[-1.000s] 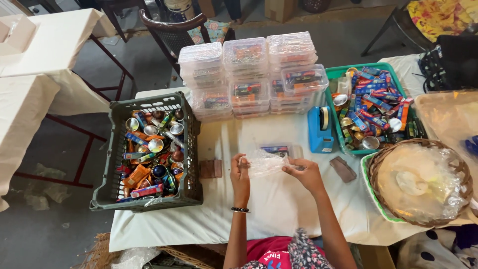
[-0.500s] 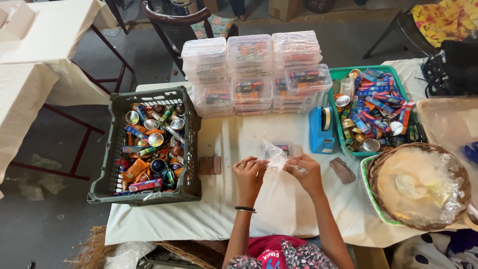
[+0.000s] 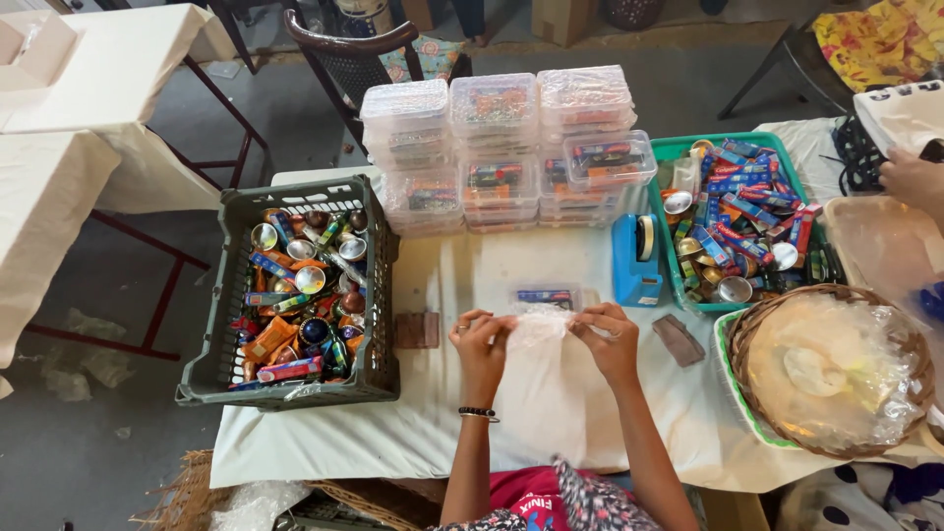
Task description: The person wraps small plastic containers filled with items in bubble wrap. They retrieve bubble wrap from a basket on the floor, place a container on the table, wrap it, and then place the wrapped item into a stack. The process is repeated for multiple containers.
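Pinching: left hand and right hand grip a clear plastic bag, centre frame.
Behind: one small clear box on the desk.
Done: stacked filled boxes, upper centre.
Left: grey crate and green tray, both full, seemingly unpacked.
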